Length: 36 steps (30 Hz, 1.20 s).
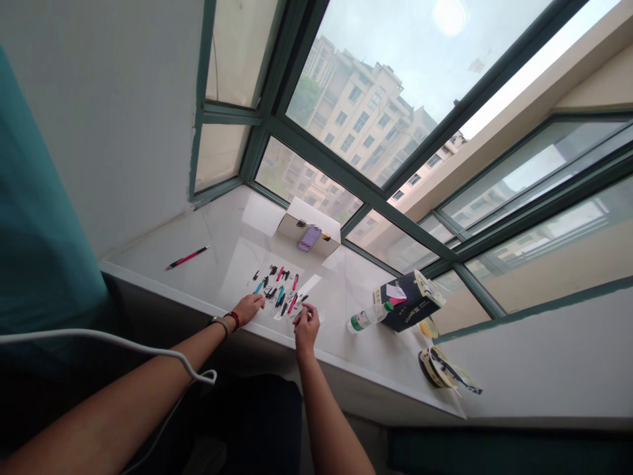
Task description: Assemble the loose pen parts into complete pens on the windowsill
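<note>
- Left hand (pixel 250 309), at eight o'clock from the pen parts: fingers curled well in, low over the white sill (pixel 329 330); whether it grips anything, I cannot tell.
- Right hand (pixel 306 323), near five o'clock from them: half closed, fingertips drawn toward the thumb – I cannot tell if a small piece is between them.
- Pen parts (pixel 281 295), spread loosely on the sill just beyond both hands: black pieces, pale bits, a pink barrel (pixel 293 303) near the right hand, a blue barrel (pixel 258 287) near the left.
- Red bracelet (pixel 234 319) on the left wrist; a white cable (pixel 99 335) crosses over that forearm.
- A pink-and-black pen (pixel 187 258) lies well apart from the parts, toward ten o'clock.
- White box (pixel 289 226) at one o'clock, a purple thing (pixel 309 238) before it – blurred.
- Bottle (pixel 363 320) with a green cap between three and four, just beside a dark carton (pixel 413 310) at three.
- Round container (pixel 429 369) with a ribbon at four o'clock.
- Window (pixel 366 86) beyond, from twelve to two.
</note>
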Tool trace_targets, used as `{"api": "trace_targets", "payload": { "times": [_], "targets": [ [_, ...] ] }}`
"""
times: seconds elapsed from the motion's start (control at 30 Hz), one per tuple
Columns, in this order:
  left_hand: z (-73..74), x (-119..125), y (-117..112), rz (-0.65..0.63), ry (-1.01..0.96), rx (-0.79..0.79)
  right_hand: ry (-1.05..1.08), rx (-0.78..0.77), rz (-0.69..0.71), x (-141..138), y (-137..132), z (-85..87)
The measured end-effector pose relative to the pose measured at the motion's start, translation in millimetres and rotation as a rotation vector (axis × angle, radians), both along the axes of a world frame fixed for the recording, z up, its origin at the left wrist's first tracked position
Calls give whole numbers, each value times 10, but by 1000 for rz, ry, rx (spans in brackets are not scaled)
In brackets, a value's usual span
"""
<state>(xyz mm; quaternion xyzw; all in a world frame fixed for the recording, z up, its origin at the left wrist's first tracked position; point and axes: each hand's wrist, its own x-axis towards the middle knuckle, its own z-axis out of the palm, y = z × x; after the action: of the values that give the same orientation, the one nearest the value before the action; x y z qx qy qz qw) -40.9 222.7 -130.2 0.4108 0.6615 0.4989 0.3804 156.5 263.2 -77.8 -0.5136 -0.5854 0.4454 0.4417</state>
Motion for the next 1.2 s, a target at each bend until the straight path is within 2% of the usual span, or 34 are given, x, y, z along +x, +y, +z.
{"api": "trace_targets", "payload": {
  "times": [0.07,0.17,0.27,0.37,0.5,0.57,0.63,0.73,0.83,1.0,1.2],
  "targets": [
    [1,-3,-19,4,15,-5,-221,129,-37,265,84,6],
    [-8,-5,-36,-5,62,-8,-569,216,-46,579,186,-97],
    [-27,-6,-38,-10,119,-17,-875,251,-58,714,220,-281],
    [-17,17,-46,-39,191,-30,-1042,285,-97,719,206,-444],
    [79,-34,-102,-252,336,-68,-1115,251,-85,684,204,-540],
    [159,-204,-130,-255,430,-74,-1123,227,-84,673,209,-548],
    [256,-473,-119,-141,524,-134,-1112,211,-96,666,211,-542],
    [364,-890,-18,98,657,-384,-1085,204,-105,665,207,-522],
    [371,-1103,111,121,727,-526,-1063,195,-97,670,205,-515],
    [333,-1003,290,53,726,-561,-1025,220,-110,674,207,-536],
    [330,-815,450,2,503,-582,-1002,239,-139,668,205,-538]
  ]
}}
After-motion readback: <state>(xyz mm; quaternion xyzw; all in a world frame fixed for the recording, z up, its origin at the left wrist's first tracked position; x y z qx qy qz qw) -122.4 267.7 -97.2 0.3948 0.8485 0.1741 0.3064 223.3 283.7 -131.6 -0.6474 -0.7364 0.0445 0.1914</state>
